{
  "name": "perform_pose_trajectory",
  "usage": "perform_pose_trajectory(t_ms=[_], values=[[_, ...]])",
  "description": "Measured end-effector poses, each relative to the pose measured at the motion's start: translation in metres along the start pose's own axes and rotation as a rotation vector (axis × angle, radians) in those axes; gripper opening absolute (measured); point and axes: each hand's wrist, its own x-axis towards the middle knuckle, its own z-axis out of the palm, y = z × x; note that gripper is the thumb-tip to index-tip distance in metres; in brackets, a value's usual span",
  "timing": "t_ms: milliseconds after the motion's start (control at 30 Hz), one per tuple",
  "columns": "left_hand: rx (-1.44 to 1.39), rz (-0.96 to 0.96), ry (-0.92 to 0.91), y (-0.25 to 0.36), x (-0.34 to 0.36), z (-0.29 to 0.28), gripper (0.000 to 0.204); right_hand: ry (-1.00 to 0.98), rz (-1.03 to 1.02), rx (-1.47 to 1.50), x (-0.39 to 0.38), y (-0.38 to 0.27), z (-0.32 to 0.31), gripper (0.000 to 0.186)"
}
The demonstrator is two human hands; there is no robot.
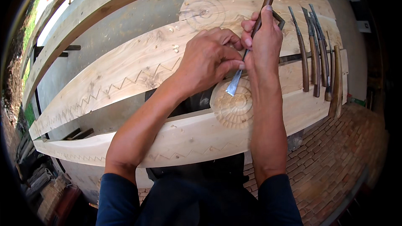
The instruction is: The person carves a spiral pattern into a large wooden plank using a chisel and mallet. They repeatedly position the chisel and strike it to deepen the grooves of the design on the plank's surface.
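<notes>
A wood chisel (234,84) with a long brown handle slants between my hands, its flat flared steel blade pointing down and toward me. My right hand (264,31) is closed around the handle. Lower down, my left hand (211,56) pinches the shank just above the blade. Beneath the tip lies a round carved flower-like rosette (234,102) on the near pale wooden board (192,136). Whether the edge touches the wood I cannot tell. The far board (138,60) bears a zigzag carved line and a fainter round outline (205,13).
Several chisels (316,54) with brown handles lie side by side across the boards at the right, beside a wooden stick (336,81). Small wood chips (175,48) dot the far board. Curved timber beams (104,6) run behind. Brick paving (335,150) lies at the lower right.
</notes>
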Motion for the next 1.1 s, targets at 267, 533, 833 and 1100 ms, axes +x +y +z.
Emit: perform_pose_trajectory(t_ms=[267,533,833,1100], values=[[-0.063,-0.018,-0.013,-0.003,-0.001,-0.001,0.014,-0.022,-0.016,0.006,0.0,0.003,-0.002,0.044],[-0.105,-0.031,-0.059,-0.002,-0.004,-0.009,0.013,-0.068,0.015,0.018,-0.008,0.006,-0.004,0.044],[-0.161,-0.085,-0.049,0.002,-0.002,-0.007,0.015,-0.093,-0.001,0.065,-0.001,-0.005,-0.003,0.042],[-0.085,-0.084,-0.035,0.001,-0.001,-0.005,0.015,-0.119,-0.02,0.037,0.003,0.001,-0.002,0.043]])
